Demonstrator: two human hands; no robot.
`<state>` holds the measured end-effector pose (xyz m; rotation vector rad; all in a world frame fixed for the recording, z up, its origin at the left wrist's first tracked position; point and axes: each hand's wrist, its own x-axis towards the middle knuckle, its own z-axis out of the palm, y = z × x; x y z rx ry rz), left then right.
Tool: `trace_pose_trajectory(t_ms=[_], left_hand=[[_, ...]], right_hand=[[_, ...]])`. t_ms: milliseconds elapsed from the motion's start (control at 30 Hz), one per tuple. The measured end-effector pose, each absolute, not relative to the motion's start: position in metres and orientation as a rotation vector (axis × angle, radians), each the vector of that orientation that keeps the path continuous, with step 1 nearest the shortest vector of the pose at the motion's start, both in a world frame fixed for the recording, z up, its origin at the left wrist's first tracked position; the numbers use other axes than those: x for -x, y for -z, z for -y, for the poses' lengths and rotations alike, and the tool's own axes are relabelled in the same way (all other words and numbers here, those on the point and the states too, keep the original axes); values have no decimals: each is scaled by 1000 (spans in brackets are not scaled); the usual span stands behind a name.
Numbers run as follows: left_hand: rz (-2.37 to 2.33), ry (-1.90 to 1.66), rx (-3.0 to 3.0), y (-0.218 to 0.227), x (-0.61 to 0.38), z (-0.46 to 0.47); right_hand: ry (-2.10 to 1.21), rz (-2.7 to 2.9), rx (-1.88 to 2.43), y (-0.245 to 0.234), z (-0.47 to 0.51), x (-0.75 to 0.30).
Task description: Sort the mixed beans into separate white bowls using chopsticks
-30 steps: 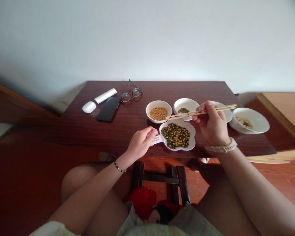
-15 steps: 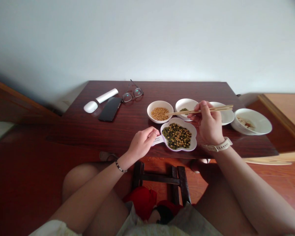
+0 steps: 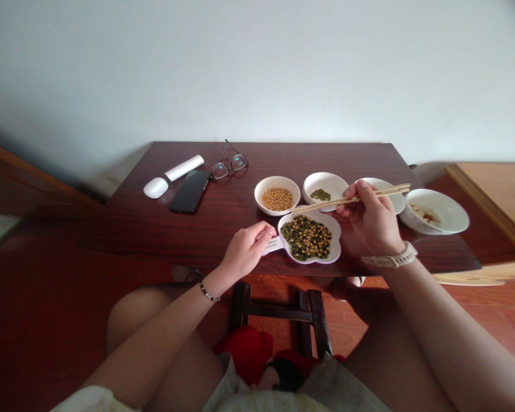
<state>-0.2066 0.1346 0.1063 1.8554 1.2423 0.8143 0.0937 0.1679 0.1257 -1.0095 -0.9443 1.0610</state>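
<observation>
My left hand (image 3: pixel 249 247) is closed on the short handle of a white, scallop-edged dish (image 3: pixel 336 246). Mixed yellow soybeans and dark green beans (image 3: pixel 304 237) fill the dish. In my right hand (image 3: pixel 375 214) is a pair of wooden chopsticks (image 3: pixel 339 201), whose tips point left over the dish's far rim. No bean shows clearly between the tips. Behind the dish stands a white bowl (image 3: pixel 258 200) of soybeans (image 3: pixel 277 199). To its right, another white bowl (image 3: pixel 326 178) holds a few green beans (image 3: pixel 320 194).
A white bowl (image 3: pixel 376 183) sits partly behind my right hand. Farther right, a larger bowl (image 3: pixel 455 214) holds pale and reddish bits. A phone (image 3: pixel 190 191), glasses (image 3: pixel 229 166), a white tube (image 3: pixel 184 168) and a rounded white case (image 3: pixel 155 187) lie on the left of the dark table (image 3: pixel 154 234).
My right hand has moved right and slightly toward me. The chopstick tips have gone from the soybean bowl to above the dish's far rim. My left hand keeps its hold.
</observation>
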Motion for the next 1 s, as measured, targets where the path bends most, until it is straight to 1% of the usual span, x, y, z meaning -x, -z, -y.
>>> trace_pose_trajectory(t_ms=[133, 400, 667, 1000], left_hand=[[-1243, -809, -1862, -105, 207, -135], [-1232, -816, -1866, -104, 207, -135], [-1252, -805, -1866, -106, 207, -134], [-1243, -803, -1870, -107, 207, -134]], right_hand=[[-1196, 965, 1060, -127, -159, -100], [-1340, 1156, 1114, -128, -148, -101], [-1327, 1177, 1094, -119, -147, -105], [-1265, 1035, 1075, -125, -148, -103]])
